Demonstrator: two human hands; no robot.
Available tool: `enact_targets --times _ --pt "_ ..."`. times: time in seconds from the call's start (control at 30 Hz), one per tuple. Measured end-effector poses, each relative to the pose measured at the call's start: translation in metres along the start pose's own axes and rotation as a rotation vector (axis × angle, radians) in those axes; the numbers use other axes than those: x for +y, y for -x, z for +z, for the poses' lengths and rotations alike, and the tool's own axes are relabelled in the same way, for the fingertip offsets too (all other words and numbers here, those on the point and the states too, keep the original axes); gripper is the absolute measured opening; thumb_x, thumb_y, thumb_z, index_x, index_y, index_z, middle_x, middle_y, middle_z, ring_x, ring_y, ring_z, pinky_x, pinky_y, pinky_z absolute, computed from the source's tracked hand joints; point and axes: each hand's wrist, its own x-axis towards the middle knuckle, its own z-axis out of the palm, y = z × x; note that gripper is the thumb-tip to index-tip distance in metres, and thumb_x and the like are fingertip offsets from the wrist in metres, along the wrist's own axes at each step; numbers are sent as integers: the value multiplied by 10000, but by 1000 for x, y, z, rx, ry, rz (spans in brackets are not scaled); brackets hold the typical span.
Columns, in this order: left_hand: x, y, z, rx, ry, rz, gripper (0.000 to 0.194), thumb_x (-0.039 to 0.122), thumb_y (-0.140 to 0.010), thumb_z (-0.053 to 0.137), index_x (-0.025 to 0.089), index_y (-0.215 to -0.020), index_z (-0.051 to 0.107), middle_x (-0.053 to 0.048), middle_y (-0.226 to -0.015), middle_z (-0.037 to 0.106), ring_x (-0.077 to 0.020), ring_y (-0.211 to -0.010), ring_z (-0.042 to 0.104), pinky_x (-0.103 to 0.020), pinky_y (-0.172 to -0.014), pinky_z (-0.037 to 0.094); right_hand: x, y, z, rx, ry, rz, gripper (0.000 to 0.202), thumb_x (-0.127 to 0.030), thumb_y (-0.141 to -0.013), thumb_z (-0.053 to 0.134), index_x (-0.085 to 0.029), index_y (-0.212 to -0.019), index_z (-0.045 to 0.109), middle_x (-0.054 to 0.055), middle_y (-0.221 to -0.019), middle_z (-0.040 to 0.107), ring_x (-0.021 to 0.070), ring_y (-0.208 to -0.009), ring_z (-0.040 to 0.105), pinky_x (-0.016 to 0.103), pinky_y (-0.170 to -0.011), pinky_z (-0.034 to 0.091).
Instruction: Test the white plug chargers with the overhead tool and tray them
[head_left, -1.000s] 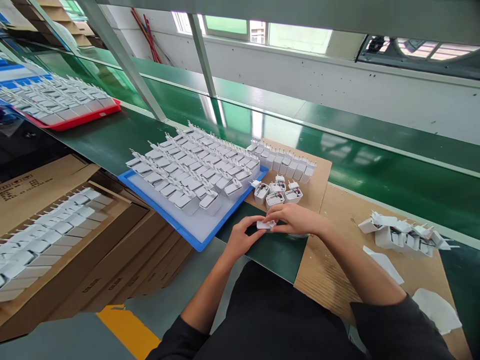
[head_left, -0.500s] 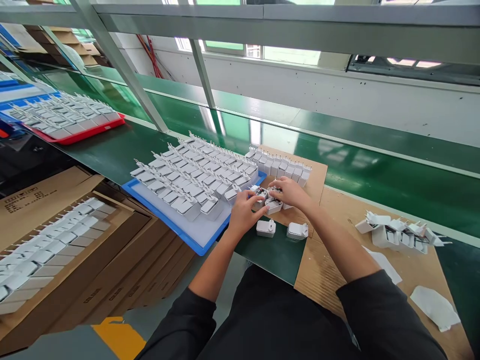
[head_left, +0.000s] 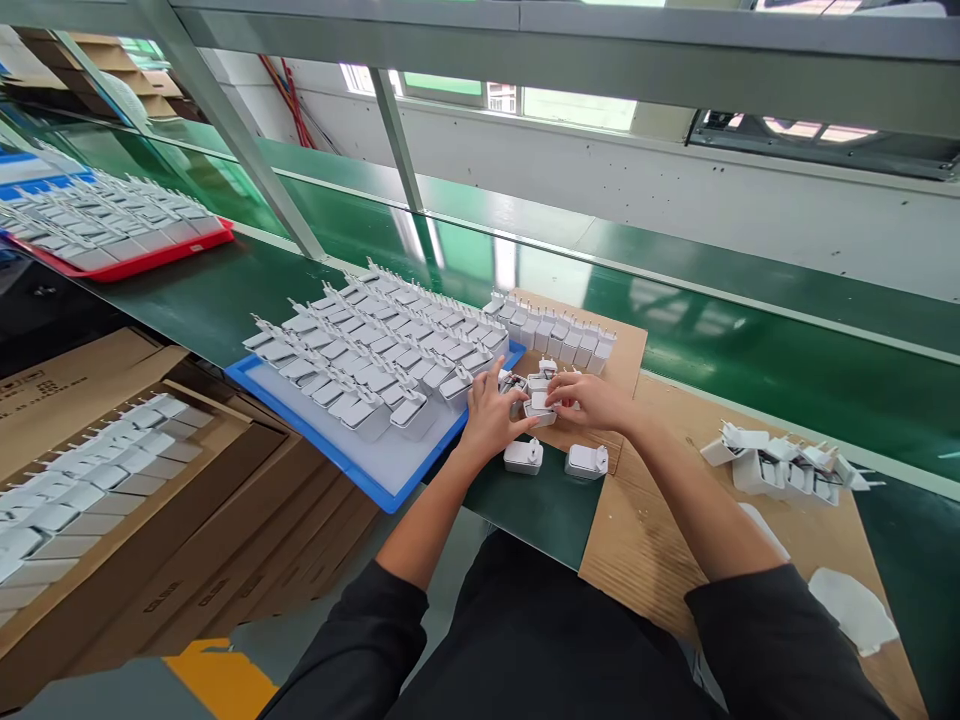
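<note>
White power adapters with plug pins are in front of me in the head view. My left hand (head_left: 489, 415) is at the left side of a power adapter (head_left: 537, 412), its thumb and fingertips bent against the casing. From the right, my right hand (head_left: 586, 398) pinches the top of the same adapter, whose cover part and pins point away from me. Close behind my left fingers stands another adapter (head_left: 513, 382) with wires showing at its top. Two closed adapters, one on the left (head_left: 523, 456) and one on the right (head_left: 586, 461), lie nearer to me.
Left of my hands is a blue tray (head_left: 397, 490) full of adapters. An adapter row (head_left: 559, 335) stands behind on cardboard (head_left: 630, 350). Opened adapters (head_left: 787, 468) lie to the right. A red tray (head_left: 161, 258) and a carton of adapters (head_left: 217, 450) are at left.
My right hand has moved down onto the adapter's top; its cover part now sits upright over the casing, where loose wires showed before. The view has shifted slightly.
</note>
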Motion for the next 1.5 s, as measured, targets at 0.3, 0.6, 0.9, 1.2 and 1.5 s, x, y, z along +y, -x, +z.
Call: enact_targets --times 0.3,0.6,0.9,1.2,1.5 --pt "-5 -3 2 -45 33 7 250 387 -754 724 244 -958 702 -66 -1555 213 -367 -1370 232 -529 -1073 313 -2 -13 3 -94 49 -51 260 -75 -786 505 -166 -868 735 73 -1048 688 165 -743 600 316 -697 474" --pt "-6 -2 6 24 45 52 241 354 -763 717 275 -988 686 -50 -1548 234 -363 -1362 245 -540 -1044 340 -7 -13 2 -86 23 -33 267 -103 -791 528 -191 -946 727 63 -1064 700 168 -769 625 302 -701 476" --pt "-6 -3 1 52 64 84 282 395 -755 715 247 -990 668 -103 -1509 281 -360 -1361 262 -535 -1081 307 26 0 -7 322 -22 557 340 -428 -874 506 -174 -1013 685 103 -930 723 235 -847 640 345 -741 467" --pt "41 -36 -8 -68 -98 168 478 512 -675 747 217 -1040 656 -118 -1552 220 -411 -1423 147 -592 -1121 198 41 -5 11 362 -95 615 299 -373 -764 629 -182 -994 615 20 -794 670 161 -715 601 264 -651 433" --pt "59 -57 8 -170 -248 227 318 351 -678 762 208 -957 709 -96 -1562 241 -410 -1438 118 -597 -1133 158 31 34 -7 274 -183 325 180 -312 -805 559 -173 -860 660 -4 -683 595 112 -592 508 236 -581 415"
